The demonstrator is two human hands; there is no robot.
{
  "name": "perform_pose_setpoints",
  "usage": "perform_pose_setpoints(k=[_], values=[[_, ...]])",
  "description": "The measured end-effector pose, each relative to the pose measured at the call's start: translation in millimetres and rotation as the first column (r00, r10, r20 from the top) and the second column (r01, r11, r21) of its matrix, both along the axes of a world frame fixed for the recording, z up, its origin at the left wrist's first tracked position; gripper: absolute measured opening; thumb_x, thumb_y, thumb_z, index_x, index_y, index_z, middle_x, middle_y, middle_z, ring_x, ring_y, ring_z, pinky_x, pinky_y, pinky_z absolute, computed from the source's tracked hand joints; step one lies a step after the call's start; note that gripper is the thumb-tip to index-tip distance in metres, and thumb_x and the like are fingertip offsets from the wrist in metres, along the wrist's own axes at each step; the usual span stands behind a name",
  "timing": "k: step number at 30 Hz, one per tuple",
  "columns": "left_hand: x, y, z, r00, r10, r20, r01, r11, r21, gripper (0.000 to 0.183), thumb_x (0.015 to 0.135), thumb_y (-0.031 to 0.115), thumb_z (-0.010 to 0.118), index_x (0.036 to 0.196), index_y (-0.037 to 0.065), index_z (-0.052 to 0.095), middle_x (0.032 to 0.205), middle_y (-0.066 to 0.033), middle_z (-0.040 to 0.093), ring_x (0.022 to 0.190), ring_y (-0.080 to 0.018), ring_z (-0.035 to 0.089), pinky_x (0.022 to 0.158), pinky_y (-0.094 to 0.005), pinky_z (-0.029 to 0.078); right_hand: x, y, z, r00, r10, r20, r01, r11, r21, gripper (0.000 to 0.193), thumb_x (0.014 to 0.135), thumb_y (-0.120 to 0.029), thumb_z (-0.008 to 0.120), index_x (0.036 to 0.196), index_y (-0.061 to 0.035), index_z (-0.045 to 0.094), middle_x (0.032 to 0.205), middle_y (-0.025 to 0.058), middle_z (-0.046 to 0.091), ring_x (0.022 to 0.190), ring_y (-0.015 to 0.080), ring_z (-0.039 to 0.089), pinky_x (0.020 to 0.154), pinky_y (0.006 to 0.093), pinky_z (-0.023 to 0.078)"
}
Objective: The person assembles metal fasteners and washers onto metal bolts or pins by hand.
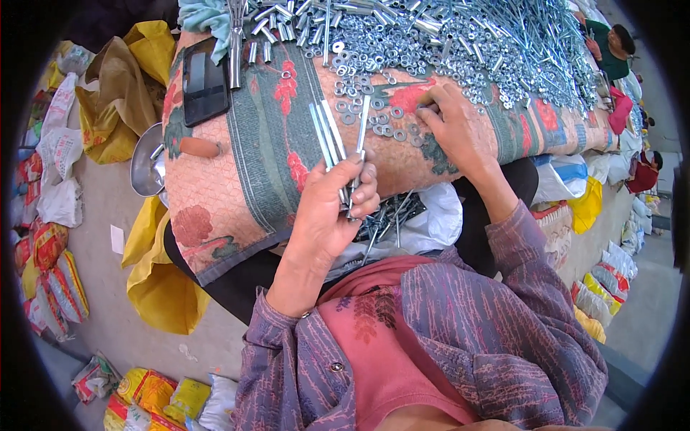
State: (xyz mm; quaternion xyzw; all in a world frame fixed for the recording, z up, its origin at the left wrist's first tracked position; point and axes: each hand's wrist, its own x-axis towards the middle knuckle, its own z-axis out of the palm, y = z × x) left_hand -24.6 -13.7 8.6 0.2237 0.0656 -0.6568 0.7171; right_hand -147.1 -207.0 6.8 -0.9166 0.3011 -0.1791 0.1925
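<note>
My left hand (332,197) is closed round several slim silver metal rods (332,136), which stick up out of the fist and fan slightly apart. Their lower ends poke out below the fingers. Over the near edge of the loose flat washers (399,134), my right hand (460,133) is bent with thumb and fingertips together; whatever they pinch is too small to make out. Beyond it lie a heap of nuts and washers (474,79), short metal sleeves (284,25) and a large pile of long thin rods (550,50).
A patterned cloth (266,172) covers the work surface, with a dark phone (206,86) at its left. A metal bowl (147,161) stands by the left edge. In my lap, a white bag (440,215) holds metal pieces. Yellow sacks (162,280) lie on the floor; other people sit far right.
</note>
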Motion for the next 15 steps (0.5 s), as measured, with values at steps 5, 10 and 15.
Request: perform_pose_setpoints(k=[5, 10, 15], values=[[-3.5, 1.7, 1.6, 0.993, 0.074, -0.097, -0.065, 0.994, 0.091, 0.033, 0.091, 0.015, 0.051, 0.121, 0.005, 0.045, 0.080, -0.0092, 0.052, 0.059, -0.0136, 0.046, 0.048, -0.0245, 0.040, 10.5, -6.8, 11.0, 0.994, 0.112, -0.003, -0.112, 0.993, -0.046, 0.014, 0.079, -0.016, 0.060, 0.085, -0.0029, 0.057, 0.078, 0.0141, 0.058, 0.078, 0.0325, 0.058, 0.068, 0.0403, 0.044], [-9.6, 0.4, 10.4, 1.000, 0.013, 0.013, -0.014, 0.998, 0.067, 0.042, 0.091, 0.019, 0.051, 0.131, 0.017, 0.037, 0.082, -0.0119, 0.055, 0.064, -0.0174, 0.050, 0.054, -0.0291, 0.043, 37.6, -15.1, 10.4, 0.989, 0.011, 0.145, -0.061, 0.937, 0.345, 0.015, 0.079, -0.016, 0.058, 0.083, -0.0016, 0.061, 0.072, 0.0154, 0.063, 0.071, 0.0335, 0.060, 0.065, 0.0392, 0.046], [-5.6, 3.2, -12.3, 0.998, -0.024, -0.054, 0.024, 1.000, 0.007, 0.027, 0.090, 0.022, 0.054, 0.112, 0.007, 0.049, 0.080, -0.0118, 0.056, 0.059, -0.0158, 0.050, 0.046, -0.0239, 0.039, 57.0, -14.5, -0.2, 0.999, -0.040, -0.006, 0.041, 0.994, 0.104, 0.020, 0.078, -0.020, 0.057, 0.086, -0.0017, 0.062, 0.077, 0.0171, 0.064, 0.074, 0.0338, 0.061, 0.067, 0.0411, 0.047]])
